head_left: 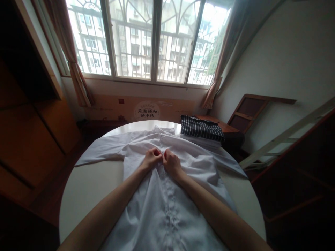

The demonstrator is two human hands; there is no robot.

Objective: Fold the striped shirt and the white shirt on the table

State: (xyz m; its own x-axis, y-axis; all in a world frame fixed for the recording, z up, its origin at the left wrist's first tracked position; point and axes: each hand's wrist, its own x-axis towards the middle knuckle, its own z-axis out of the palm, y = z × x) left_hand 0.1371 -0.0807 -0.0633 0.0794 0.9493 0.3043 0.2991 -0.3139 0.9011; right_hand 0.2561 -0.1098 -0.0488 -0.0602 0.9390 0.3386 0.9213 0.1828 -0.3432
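Note:
A white long-sleeved shirt (146, 209) lies spread front side up on the round white table (86, 202), its collar (163, 130) towards the window. The sleeves stretch out to the left and right. On the upper part of the front placket, my left hand (153, 157) and my right hand (171, 161) meet, both with fingers pinched on the shirt's cloth. A button may be between the fingertips, but it is too small to make out. Below the hands the placket runs down in wrinkles towards me.
At the table's back right lies a folded black-and-white striped garment (201, 127) on top of folded white cloth (201, 141). Behind it stands a wooden chair (247, 111). A barred window (154, 42) with tied curtains is ahead, a wooden cabinet (34, 139) to the left.

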